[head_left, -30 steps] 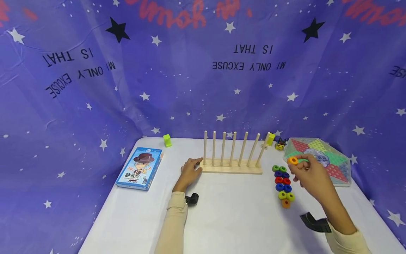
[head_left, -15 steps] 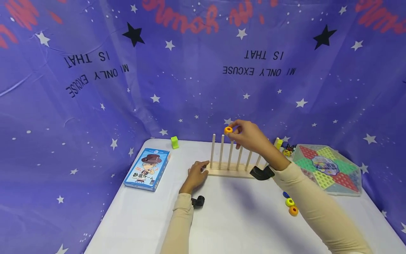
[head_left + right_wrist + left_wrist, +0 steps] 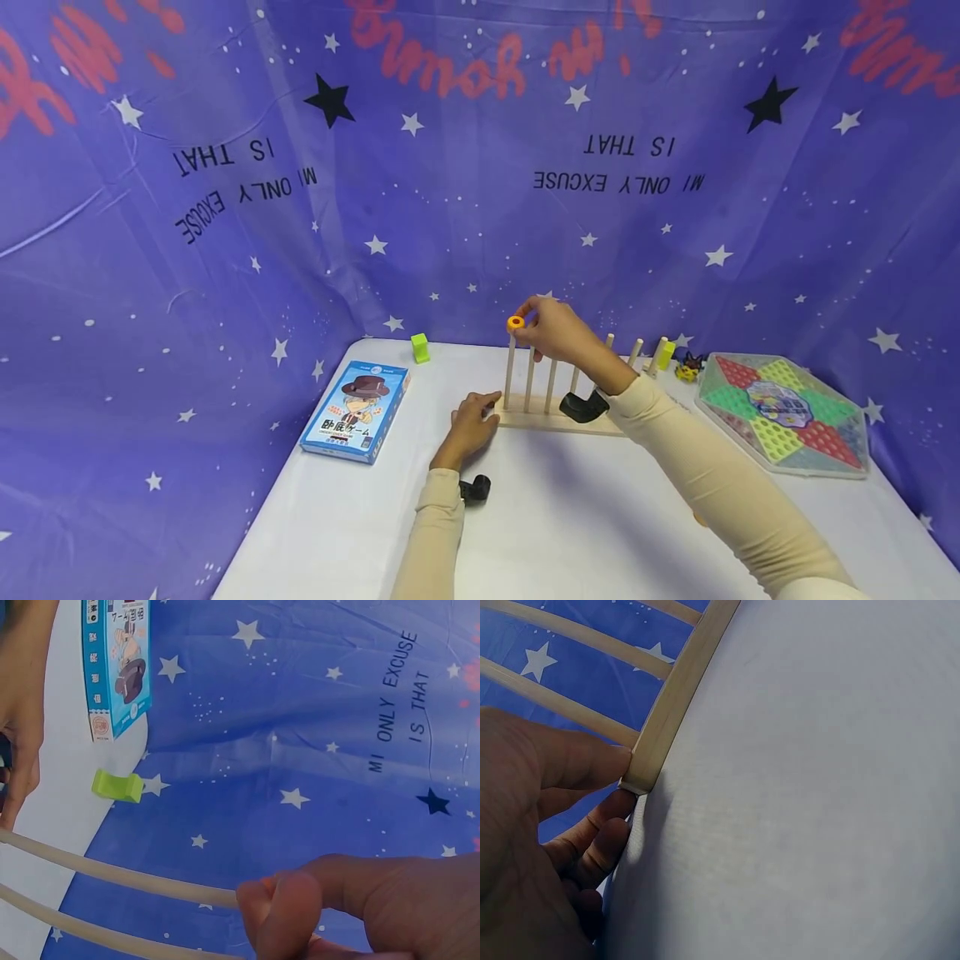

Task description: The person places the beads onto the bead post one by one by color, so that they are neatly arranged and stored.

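A wooden peg rack [image 3: 558,423] with several upright pegs stands near the back of the table. My left hand [image 3: 474,423] holds the left end of its base. In the left wrist view, thumb and finger of the left hand [image 3: 525,810] meet that wooden end [image 3: 646,769]. My right hand [image 3: 558,333] pinches an orange ring [image 3: 515,323] at the tip of the leftmost peg [image 3: 510,371]. Whether the peg has entered the hole cannot be told. From the right wrist, the thumb of the right hand [image 3: 360,900] covers that peg's tip, and the ring is hidden.
A blue card-game box [image 3: 355,411] lies at left, a green block [image 3: 420,348] behind it. At right are a yellow-green block [image 3: 667,357], a small figure [image 3: 687,368] and a hexagonal game board [image 3: 783,414]. My right sleeve mostly hides another orange ring [image 3: 700,518].
My right hand has carried the orange ring leftward from the right side of the table to the leftmost peg. The left hand stays at the rack's end. The head view has shifted slightly.
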`<control>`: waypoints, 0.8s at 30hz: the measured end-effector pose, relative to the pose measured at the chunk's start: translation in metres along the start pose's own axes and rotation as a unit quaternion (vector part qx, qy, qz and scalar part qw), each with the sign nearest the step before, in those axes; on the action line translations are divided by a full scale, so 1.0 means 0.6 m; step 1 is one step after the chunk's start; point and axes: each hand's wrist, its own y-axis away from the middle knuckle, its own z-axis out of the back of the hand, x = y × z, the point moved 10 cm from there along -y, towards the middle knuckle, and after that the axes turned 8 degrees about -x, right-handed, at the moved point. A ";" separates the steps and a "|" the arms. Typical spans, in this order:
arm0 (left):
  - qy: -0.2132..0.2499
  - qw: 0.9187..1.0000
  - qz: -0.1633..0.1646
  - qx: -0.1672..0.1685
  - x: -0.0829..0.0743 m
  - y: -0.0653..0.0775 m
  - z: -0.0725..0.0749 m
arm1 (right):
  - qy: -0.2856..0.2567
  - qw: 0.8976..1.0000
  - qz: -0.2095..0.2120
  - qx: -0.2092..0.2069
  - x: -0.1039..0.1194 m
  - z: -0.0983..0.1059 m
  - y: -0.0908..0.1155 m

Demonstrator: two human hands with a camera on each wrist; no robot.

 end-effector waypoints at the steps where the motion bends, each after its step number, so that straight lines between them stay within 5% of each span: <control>1: -0.002 1.000 0.000 0.001 0.001 0.000 -0.001 | 0.002 1.000 -0.001 0.001 0.000 -0.001 -0.001; 16: -0.008 1.000 0.000 0.005 -0.003 0.008 -0.005 | 0.027 1.000 -0.003 0.014 -0.008 -0.010 0.000; 24: 0.003 1.000 0.001 -0.001 -0.003 0.003 0.002 | 0.022 1.000 0.007 -0.016 -0.009 0.039 0.002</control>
